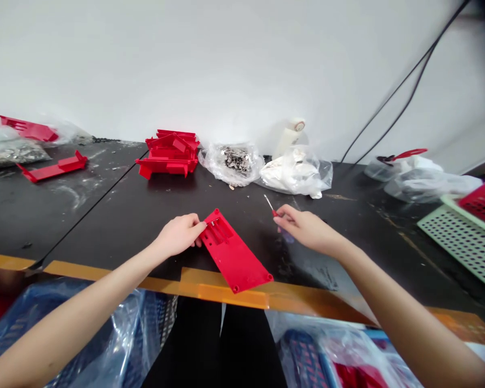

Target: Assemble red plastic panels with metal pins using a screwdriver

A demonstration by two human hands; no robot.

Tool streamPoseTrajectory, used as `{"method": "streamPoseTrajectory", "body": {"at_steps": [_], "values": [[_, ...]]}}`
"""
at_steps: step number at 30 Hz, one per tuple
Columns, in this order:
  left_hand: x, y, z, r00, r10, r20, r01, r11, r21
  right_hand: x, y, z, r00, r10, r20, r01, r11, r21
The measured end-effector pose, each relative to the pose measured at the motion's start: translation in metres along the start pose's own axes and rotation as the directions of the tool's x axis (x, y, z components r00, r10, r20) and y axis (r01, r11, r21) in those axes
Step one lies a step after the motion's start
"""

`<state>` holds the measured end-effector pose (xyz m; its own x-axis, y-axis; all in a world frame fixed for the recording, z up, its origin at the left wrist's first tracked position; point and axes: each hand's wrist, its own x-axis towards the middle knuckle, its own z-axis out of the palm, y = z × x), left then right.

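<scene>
My left hand [181, 234] grips the upper left corner of a flat red plastic panel [238, 253], thumb on top. The panel lies slanted at the front of the dark table, its near end over the taped edge. Slots for batteries and small metal bits show near its far end. Held in my right hand [303, 229] is a small screwdriver [270, 203] with a red and bluish handle, its thin shaft pointing up and left. The screwdriver is apart from the panel, to its right. My palm hides part of the handle.
Behind are a stack of red plastic parts [170, 153], a bag of small metal pieces [234, 163], a bag of white pieces [295, 171] and a pale bottle [290, 136]. One red part [54, 168] lies left. A green basket [464, 242] stands right. Black cables [408, 97] hang there.
</scene>
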<state>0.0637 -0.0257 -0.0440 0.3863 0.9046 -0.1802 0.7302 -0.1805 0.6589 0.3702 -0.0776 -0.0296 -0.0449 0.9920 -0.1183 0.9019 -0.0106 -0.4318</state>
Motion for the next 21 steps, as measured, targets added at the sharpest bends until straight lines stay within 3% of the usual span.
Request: {"method": "streamPoseTrajectory", "body": {"at_steps": [3,5,7,9,12,14,16,18,21], "values": [[-0.025,-0.005,0.006,0.991,-0.052,-0.122,0.061,0.996,0.066,0.003,-0.010,0.000,0.993,-0.030,-0.113,0.041,0.995,0.093],[-0.041,-0.007,0.014,0.969,-0.062,-0.237,0.099,0.984,0.146,0.006,-0.021,0.002,0.985,-0.046,-0.168,0.087,0.966,0.244],[-0.055,-0.009,0.025,0.931,0.000,-0.365,0.098,0.963,0.250,0.009,-0.036,0.004,0.983,-0.024,-0.180,0.106,0.884,0.455],[-0.068,-0.013,0.037,0.870,0.128,-0.477,0.048,0.939,0.340,0.013,-0.053,0.004,0.984,0.002,-0.180,0.116,0.755,0.645],[-0.081,-0.021,0.050,0.724,0.353,-0.593,-0.071,0.893,0.444,0.021,-0.078,0.002,0.971,-0.001,-0.238,0.203,0.528,0.825],[-0.086,-0.027,0.054,0.620,0.501,-0.604,-0.162,0.835,0.526,0.026,-0.092,-0.001,0.966,0.019,-0.259,0.231,0.397,0.888],[-0.087,-0.031,0.054,0.570,0.612,-0.548,-0.267,0.769,0.580,0.031,-0.105,-0.004,0.970,0.050,-0.240,0.215,0.292,0.932],[-0.086,-0.034,0.053,0.577,0.675,-0.460,-0.353,0.714,0.605,0.035,-0.115,-0.006,0.978,0.060,-0.201,0.183,0.224,0.957],[-0.084,-0.032,0.052,0.621,0.697,-0.359,-0.413,0.681,0.605,0.040,-0.123,-0.003,0.981,0.054,-0.184,0.169,0.206,0.964]]}}
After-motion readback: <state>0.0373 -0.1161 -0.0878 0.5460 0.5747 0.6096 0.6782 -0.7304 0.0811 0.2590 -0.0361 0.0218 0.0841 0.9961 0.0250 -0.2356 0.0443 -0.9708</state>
